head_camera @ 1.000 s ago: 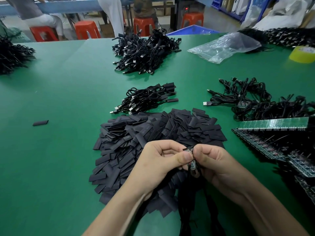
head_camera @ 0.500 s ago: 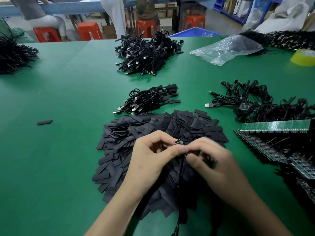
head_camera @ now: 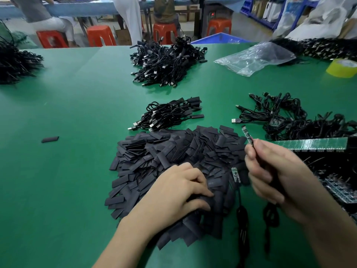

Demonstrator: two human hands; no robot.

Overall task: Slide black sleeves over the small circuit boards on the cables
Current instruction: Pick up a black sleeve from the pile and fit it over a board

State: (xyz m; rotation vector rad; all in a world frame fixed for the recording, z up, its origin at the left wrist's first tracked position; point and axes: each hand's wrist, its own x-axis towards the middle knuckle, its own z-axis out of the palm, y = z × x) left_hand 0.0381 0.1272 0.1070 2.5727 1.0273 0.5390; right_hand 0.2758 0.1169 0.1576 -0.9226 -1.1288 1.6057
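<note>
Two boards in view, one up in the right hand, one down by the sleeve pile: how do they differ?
The raised board is pinched at its lower end by the right hand, above the table; the lower board lies against the sleeve pile, no fingers visibly on it. The raised board tilts up to the left; the lower board points almost straight away. Both are bare of sleeves, on black cables.

Green worktable (head_camera: 77,117), orange stools (head_camera: 100,36), blue shelving (head_camera: 258,21) behind.
</note>
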